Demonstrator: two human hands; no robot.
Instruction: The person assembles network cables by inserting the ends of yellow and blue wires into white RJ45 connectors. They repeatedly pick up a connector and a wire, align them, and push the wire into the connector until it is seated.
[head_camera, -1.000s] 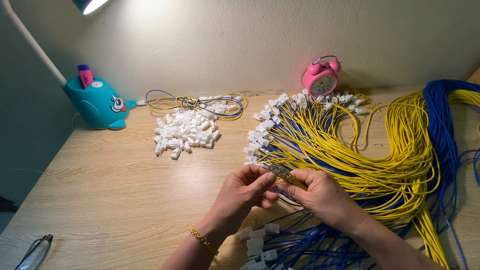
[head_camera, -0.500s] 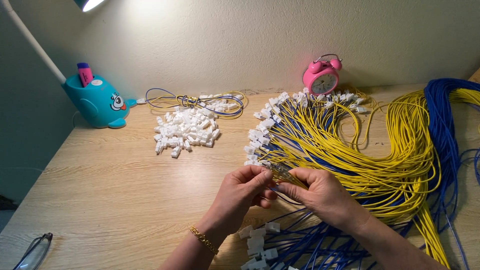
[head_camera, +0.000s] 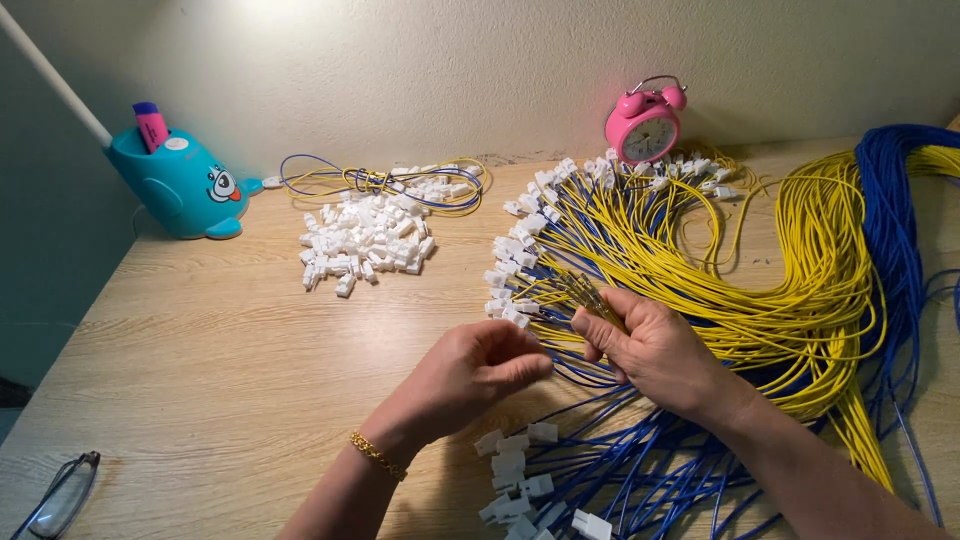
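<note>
A bunch of yellow wires (head_camera: 590, 296) with metal tips is gripped in the closed right hand (head_camera: 655, 350), over the yellow and blue wire fan (head_camera: 700, 250) on the desk (head_camera: 200, 340). The left hand (head_camera: 470, 375) is pinched shut just beside it; whether anything is held cannot be told. White connectors (head_camera: 365, 245) are heaped behind, near a pink clock (head_camera: 643, 128).
</note>
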